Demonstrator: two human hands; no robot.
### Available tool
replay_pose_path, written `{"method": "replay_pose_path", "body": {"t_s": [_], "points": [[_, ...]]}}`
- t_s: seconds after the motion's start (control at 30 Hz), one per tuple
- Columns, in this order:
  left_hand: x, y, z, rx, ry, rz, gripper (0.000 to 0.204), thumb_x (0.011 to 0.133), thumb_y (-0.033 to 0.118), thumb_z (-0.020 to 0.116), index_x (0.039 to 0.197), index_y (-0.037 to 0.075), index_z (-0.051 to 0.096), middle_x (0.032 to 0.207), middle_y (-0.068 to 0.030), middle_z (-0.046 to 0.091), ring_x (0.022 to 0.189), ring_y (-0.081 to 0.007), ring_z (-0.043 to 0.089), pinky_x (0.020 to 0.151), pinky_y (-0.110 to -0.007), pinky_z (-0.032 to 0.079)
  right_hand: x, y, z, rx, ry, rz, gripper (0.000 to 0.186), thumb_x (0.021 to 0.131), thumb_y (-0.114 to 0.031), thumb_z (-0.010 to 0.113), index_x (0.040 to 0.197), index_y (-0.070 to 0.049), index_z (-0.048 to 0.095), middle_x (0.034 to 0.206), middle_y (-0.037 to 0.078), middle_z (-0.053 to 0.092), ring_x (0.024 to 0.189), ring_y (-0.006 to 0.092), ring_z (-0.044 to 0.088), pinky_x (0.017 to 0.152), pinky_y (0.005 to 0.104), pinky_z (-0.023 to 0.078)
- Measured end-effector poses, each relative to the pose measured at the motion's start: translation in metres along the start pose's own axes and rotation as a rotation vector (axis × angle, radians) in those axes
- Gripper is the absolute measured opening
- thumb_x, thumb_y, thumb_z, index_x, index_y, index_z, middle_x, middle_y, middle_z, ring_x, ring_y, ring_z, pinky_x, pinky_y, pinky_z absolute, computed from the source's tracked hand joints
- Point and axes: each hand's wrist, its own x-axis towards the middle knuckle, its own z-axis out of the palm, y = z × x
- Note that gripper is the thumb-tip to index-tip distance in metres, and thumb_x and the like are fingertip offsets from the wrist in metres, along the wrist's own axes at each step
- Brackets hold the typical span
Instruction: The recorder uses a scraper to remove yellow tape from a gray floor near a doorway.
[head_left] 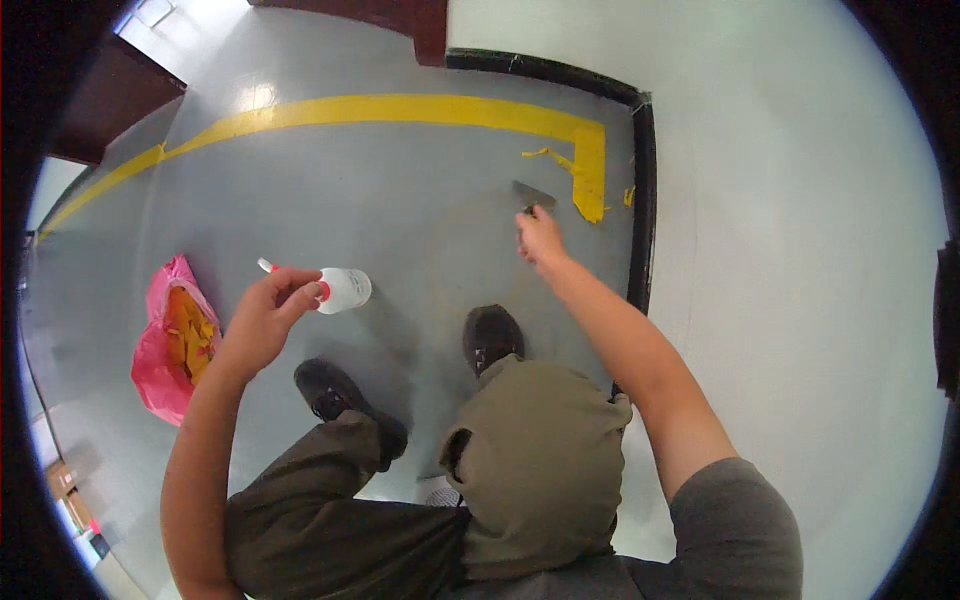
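Note:
My left hand (277, 310) is closed around the red neck of a white spray bottle (346, 291), which is tilted with its base toward the right. In my right hand (541, 238) is a scraper (534, 194) with a flat grey blade, held a little to the left of the torn end of yellow floor tape (589, 180). The blade and the tape are apart. A loose, curled strip of tape (548, 154) sticks out to the left of the taped corner. Most of the scraper's handle is hidden by my fingers.
A pink plastic bag (160, 385) with crumpled yellow scraps (190, 335) lies at the left. A black baseboard (643, 200) runs along the white wall (780, 260) on the right. Dark red furniture (135, 95) stands at the far left. My shoes (492, 338) rest on the grey floor.

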Motion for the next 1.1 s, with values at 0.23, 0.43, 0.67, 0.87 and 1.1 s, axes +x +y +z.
{"method": "replay_pose_path", "body": {"t_s": [0.23,0.43,0.67,0.87,1.1], "points": [[-0.005,-0.003,-0.002,0.018,-0.032,-0.019,0.033,0.090,0.022,0.054,0.109,-0.004,0.058,0.093,-0.0092,0.063,0.089,-0.0156,0.059,0.081,-0.027,0.044,0.044,-0.025,-0.011,0.145,0.195,-0.067,0.067,0.087,-0.023,0.051,0.144,-0.009,0.020,0.070,0.006,0.055,0.046,0.0180,0.054,0.040,0.0313,0.042],[0.006,0.001,0.002,-0.026,-0.016,-0.025,0.032,0.091,0.020,0.052,0.111,-0.005,0.056,0.097,-0.0091,0.063,0.091,-0.0162,0.059,0.084,-0.028,0.045,-0.010,0.014,-0.028,0.136,0.028,-0.047,0.058,0.089,-0.025,0.053,0.141,-0.014,0.029,0.074,0.003,0.052,0.053,0.0111,0.047,0.044,0.0264,0.039],[0.010,0.003,0.005,0.022,-0.047,-0.019,0.034,0.092,0.020,0.052,0.113,-0.006,0.055,0.099,-0.0108,0.062,0.095,-0.0168,0.059,0.089,-0.028,0.043,-0.098,0.113,-0.090,0.178,0.176,0.024,0.054,0.086,-0.018,0.057,0.137,-0.010,0.038,0.071,0.001,0.050,0.059,0.0092,0.046,0.047,0.0260,0.038],[0.008,0.013,0.019,0.001,-0.075,0.001,0.033,0.091,0.021,0.053,0.112,-0.006,0.055,0.099,-0.0109,0.062,0.094,-0.0170,0.059,0.088,-0.029,0.043,-0.026,0.083,-0.133,0.133,0.214,-0.046,0.045,0.087,-0.020,0.054,0.131,-0.015,0.046,0.066,-0.001,0.049,0.049,0.0076,0.039,0.041,0.0237,0.030],[0.006,0.019,0.021,0.133,-0.090,-0.008,0.033,0.091,0.019,0.054,0.112,-0.006,0.055,0.099,-0.0113,0.062,0.093,-0.0169,0.059,0.086,-0.029,0.044,-0.006,0.036,-0.139,0.095,0.262,0.061,0.045,0.083,-0.023,0.057,0.126,-0.009,0.051,0.070,0.001,0.054,0.052,0.0099,0.045,0.044,0.0260,0.033]]}}
